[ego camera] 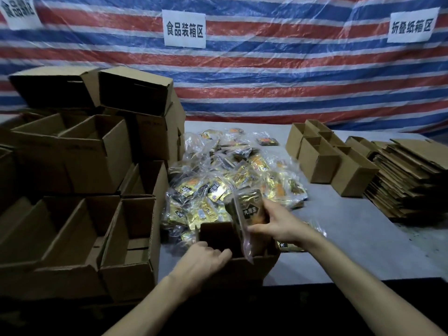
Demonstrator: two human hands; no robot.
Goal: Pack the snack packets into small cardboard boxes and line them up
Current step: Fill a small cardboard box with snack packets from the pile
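Behind everything hangs a red, white and blue striped tarp [266, 81] with three white paper signs [184, 29] fixed to it. In front of it runs the grey table [351, 238]. On the left, open cardboard boxes [80, 166] are stacked in tiers, from the near edge to the far side. At far right lies a stack of flat cardboard blanks [407, 180], and just left of it stands a small group of folded empty boxes [322, 161]. A loose pile of snack packets [225, 170], gold and clear, covers the middle of the table. At the near edge, right in front of me, sits the small open box [242, 265] I am filling. My left hand [203, 258] grips its near-left rim, fingers curled over the wall. My right hand [278, 224] pinches a gold packet [247, 214] between thumb and fingers, holding it upright with its lower end down inside the right part of that box.
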